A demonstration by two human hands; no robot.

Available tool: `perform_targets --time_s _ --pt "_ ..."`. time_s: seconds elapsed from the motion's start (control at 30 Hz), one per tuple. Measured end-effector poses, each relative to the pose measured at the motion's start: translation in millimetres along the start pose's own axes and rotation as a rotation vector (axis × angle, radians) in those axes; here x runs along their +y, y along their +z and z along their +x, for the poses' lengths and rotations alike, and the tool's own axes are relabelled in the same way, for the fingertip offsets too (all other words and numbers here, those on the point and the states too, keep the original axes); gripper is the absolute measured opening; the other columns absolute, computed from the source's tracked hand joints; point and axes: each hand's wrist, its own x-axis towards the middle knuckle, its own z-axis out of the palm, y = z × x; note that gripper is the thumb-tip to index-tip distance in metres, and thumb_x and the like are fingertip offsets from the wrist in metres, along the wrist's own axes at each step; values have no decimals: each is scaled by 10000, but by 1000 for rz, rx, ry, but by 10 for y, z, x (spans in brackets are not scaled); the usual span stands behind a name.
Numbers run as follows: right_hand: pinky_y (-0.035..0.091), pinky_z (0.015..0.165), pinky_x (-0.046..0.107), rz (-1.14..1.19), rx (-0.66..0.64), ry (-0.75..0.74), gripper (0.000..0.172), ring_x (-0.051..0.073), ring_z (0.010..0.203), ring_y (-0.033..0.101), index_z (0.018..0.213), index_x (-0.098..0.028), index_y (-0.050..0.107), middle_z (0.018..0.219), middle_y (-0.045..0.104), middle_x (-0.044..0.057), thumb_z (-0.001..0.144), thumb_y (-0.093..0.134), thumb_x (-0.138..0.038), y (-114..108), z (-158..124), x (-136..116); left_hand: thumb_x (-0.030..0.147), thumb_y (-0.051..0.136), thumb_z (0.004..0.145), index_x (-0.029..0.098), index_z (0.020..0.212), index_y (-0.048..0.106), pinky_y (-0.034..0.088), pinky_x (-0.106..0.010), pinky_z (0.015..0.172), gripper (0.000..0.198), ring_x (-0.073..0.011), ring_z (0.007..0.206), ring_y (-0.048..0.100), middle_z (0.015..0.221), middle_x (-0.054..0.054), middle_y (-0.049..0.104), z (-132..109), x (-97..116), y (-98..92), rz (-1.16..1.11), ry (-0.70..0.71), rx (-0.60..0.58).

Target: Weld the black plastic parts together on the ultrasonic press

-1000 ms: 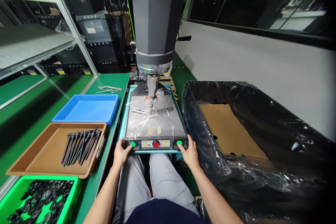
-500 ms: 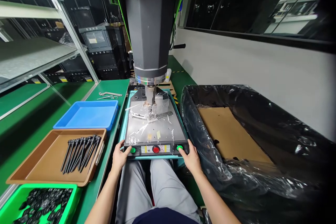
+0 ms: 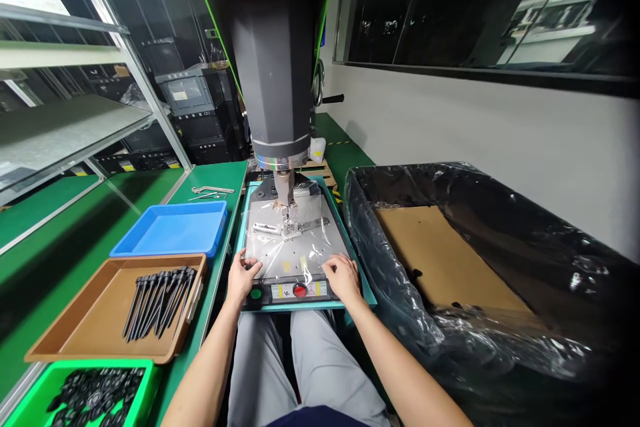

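Both hands are at the front of a press-like machine [image 3: 273, 67] whose metal tip points down at a small fixture [image 3: 290, 225]. My left hand [image 3: 243, 275] is over the left front corner of the film-covered metal base plate [image 3: 270, 260], just above a green button [image 3: 256, 293]. Its thumb and fingers are apart, with nothing between them. Over the right front part of the plate is my right hand [image 3: 344, 275], fingers loosely bent and nothing visible in them; the right green button is hidden beneath it. A red button [image 3: 299, 290] shows between the hands.
On the left bench are a blue tray [image 3: 173, 230], a brown tray [image 3: 90, 307] with several black rods [image 3: 159, 300], and a green bin [image 3: 150, 390] of small black parts. Wrenches [image 3: 213, 191] lie behind. At right stands a large plastic-lined box [image 3: 360, 213] with cardboard inside.
Both hands have left the green buttons and moved forward over the plate, the right one also inward. The view has tilted up slightly, showing the machine's red upper part.
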Motion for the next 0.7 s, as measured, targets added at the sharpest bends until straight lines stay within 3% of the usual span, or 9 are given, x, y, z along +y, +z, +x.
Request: perform_targets --time_s 0.1,0.2,0.37,0.43,0.53,0.7 --pt "378 984 481 174 5 62 161 277 1006 628 746 -213 642 974 718 72 800 538 -322 -66 -55 -30 334 766 660 135 1284 505 482 -336 799 705 -174 741 646 729 1 653 -53 39 -31 -92 18 3" --pt "504 778 393 480 3 200 196 256 826 662 765 -210 626 809 700 61 755 580 -400 -128 -166 -92 368 783 643 124 1299 464 490 -294 707 769 -136 661 618 710 23 618 -158 69 -44 -296 -35 -25" --pt "493 483 256 1038 -26 519 381 177 584 629 841 -190 579 684 620 -9 581 762 -401 -233 -360 -255 412 826 595 133 1174 527 430 -217 544 709 -94 555 574 699 22 607 -383 57 -15 -484 -232 -117" --pt "447 416 215 1088 -17 543 419 134 506 583 845 -180 580 668 610 -20 546 790 -386 -281 -412 -299 437 821 600 126 993 593 372 -194 483 551 -69 490 523 652 31 581 -451 48 -8 -465 -289 -188" --pt "349 343 172 1104 -15 539 419 88 431 511 811 -170 576 659 604 -22 532 797 -390 -338 -482 -308 475 790 633 139 743 581 372 -196 486 411 -62 481 498 608 38 547 -537 63 -26 -444 -254 -202" --pt "256 318 155 1070 -40 538 393 58 388 439 793 -169 567 628 568 -41 558 786 -396 -377 -728 -196 513 725 702 154 720 566 361 -206 472 393 -60 449 452 603 39 556 -770 56 -117 -382 -202 -201"
